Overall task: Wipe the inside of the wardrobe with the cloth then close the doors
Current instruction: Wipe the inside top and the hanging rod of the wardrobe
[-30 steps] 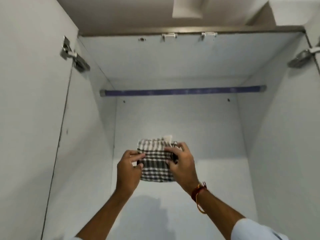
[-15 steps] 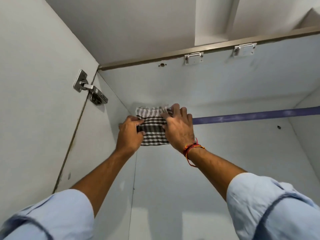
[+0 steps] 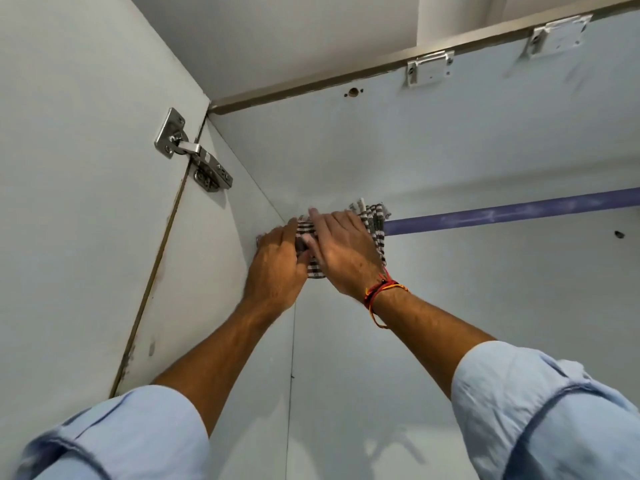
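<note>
Rolled light-blue sleeves (image 3: 540,403) lead up to both hands, the right wrist carrying a red thread band (image 3: 381,289). Left hand (image 3: 277,261) and right hand (image 3: 343,251), fingers flat and close together, press the checked cloth (image 3: 375,220) into the wardrobe's upper left rear corner, touching the purple rail (image 3: 502,213). Left door (image 3: 69,168) stands open on its hinge (image 3: 190,150).

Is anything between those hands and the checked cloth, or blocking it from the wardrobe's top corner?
Nothing visible. The left hand and right hand press directly on the cloth, already at the upper left corner. The purple rail starts just right of it.
</note>
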Tool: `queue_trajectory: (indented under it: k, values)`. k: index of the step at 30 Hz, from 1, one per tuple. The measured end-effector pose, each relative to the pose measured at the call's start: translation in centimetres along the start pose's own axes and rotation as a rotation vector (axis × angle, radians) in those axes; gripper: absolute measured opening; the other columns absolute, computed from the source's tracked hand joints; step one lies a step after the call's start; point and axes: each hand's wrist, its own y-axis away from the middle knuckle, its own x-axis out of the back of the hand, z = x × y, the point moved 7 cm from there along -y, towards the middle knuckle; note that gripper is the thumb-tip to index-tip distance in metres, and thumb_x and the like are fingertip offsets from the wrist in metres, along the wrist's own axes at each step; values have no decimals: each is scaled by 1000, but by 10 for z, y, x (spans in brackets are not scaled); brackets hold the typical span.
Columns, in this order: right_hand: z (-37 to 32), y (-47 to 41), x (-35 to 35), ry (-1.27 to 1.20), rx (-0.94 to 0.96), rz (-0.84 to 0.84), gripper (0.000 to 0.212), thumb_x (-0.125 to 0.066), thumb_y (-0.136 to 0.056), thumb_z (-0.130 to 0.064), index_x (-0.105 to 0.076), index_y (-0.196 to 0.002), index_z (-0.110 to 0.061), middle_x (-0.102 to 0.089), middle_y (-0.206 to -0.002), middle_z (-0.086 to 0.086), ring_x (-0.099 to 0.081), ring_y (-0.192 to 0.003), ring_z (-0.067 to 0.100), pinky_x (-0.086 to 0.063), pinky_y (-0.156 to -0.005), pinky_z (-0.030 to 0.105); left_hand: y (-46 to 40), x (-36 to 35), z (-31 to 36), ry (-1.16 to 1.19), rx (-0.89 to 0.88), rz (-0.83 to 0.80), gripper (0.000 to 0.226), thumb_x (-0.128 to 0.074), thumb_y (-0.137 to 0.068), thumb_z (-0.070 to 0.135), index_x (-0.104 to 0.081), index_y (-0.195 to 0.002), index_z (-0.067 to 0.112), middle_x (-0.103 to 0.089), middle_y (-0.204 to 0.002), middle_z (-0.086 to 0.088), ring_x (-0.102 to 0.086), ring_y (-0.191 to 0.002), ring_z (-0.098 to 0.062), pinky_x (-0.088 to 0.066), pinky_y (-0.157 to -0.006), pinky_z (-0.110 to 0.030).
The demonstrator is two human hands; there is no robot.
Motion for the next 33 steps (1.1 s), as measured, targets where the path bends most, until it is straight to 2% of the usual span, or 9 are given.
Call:
queue_trajectory:
  k: [2,5,10,14,17,23,29,33]
  values:
    - [3,9,-3,84,64,26,53,-27,-111,-40,-48,-148,-8,-63,-134,10,-56,-123,29,-38,-116,44,3,-11,-8,-108,-9,-38,67,-37,-100,48,-22,-154,11,-35,-159,-13,-28,-149,-28,-17,-125,-42]
    - [26,23,1,125,81,92,49,-29,-110,-37,-48,-147,-10,-61,-137,8,-55,-125,29,-36,-118,45,6,-20,-13,-210,-61,-48,74,-22,-99,54,-9,-157,10,-14,-167,-9,-9,-155,-22,-4,-127,-38]
    - [66,39,9,232,18,169,46,-32,-110,-37,-49,-145,-13,-62,-132,5,-55,-122,29,-34,-118,46,10,-22,-10,-254,-79,-23,67,-25,-103,43,-7,-157,8,-9,-167,-9,-6,-155,-23,-7,-128,-41]
    - [44,28,7,196,-64,187,41,-33,-109,-35,-56,-138,-17,-66,-130,3,-57,-118,31,-34,-115,50,8,-22,-8,-265,-69,-33,59,-27,-105,26,-7,-156,5,-7,-167,-13,-3,-155,-26,-4,-128,-42]
    - [15,15,-4,183,-17,117,44,-28,-109,-35,-55,-138,-17,-64,-134,4,-58,-120,31,-34,-116,52,7,-20,-9,-263,-66,-37,59,-28,-104,20,-5,-157,6,-4,-167,-13,-1,-156,-25,-2,-128,-41]
    - [15,15,-6,250,61,89,45,-30,-110,-35,-52,-143,-14,-63,-137,6,-59,-122,31,-36,-117,50,7,-19,-11,-265,-82,-39,59,-27,-104,23,-6,-157,7,-5,-167,-12,-2,-156,-24,-5,-128,-42]
    - [71,42,16,360,36,232,41,-37,-110,-37,-56,-139,-15,-65,-133,4,-61,-118,32,-39,-116,48,8,-19,-9,-247,-83,-40,59,-25,-105,30,-10,-156,5,-10,-167,-12,-6,-155,-25,-7,-128,-42]
    - [83,49,20,344,-29,269,40,-37,-110,-36,-56,-137,-15,-65,-130,4,-58,-118,33,-35,-116,50,8,-20,-8,-251,-80,-29,59,-24,-105,32,-11,-156,5,-12,-167,-13,-7,-155,-25,-9,-127,-44]
